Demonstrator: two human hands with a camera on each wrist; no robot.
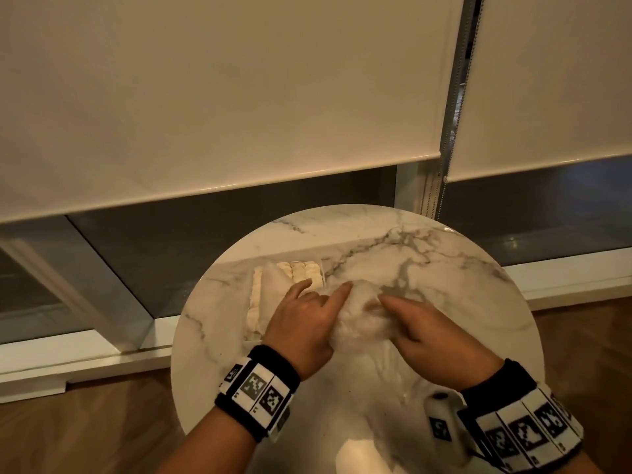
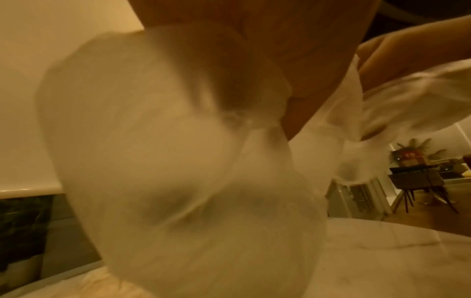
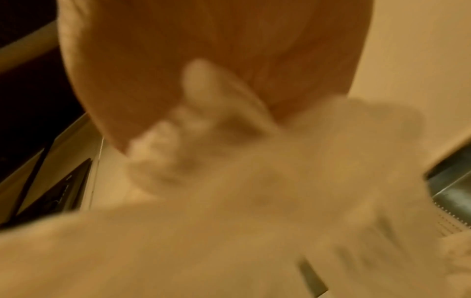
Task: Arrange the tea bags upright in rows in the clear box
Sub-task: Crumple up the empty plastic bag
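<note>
- On the round marble table (image 1: 427,254), at about ten o'clock from my hands, sits one clear box (image 1: 260,295) with three rows of tea bags (image 1: 302,271) visible.
- Both my left hand (image 1: 304,323) and right hand (image 1: 434,336) clutch one crumpled translucent plastic bag (image 1: 362,319).
- Two pale roller blinds (image 1: 219,97) hang beyond, above wooden floor (image 1: 85,436).
</note>
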